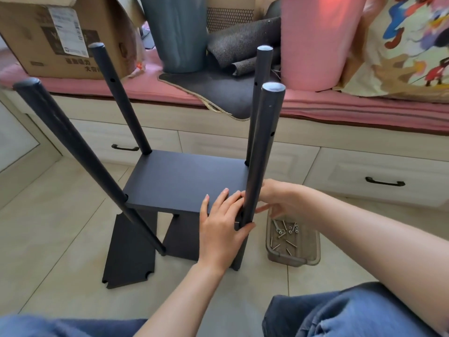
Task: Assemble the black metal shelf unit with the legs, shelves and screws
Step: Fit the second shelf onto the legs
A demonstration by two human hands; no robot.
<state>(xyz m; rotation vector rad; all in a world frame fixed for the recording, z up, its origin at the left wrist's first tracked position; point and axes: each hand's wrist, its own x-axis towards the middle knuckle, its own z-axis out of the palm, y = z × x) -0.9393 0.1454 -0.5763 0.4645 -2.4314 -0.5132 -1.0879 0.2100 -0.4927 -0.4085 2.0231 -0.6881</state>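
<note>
Left hand (222, 229): near-right leg (261, 152) gripped | Right hand (277, 200): partly hidden behind leg, state indeterminate | Screw tray (311, 260): just beside | Spare shelf (128, 254): floored, left

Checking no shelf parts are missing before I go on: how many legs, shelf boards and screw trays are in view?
Legs: 4, all upright
Shelf boards: 3, one fitted between the legs, two lower down
Screw trays: 1, on the floor, loose screws inside
Total: 8
</note>
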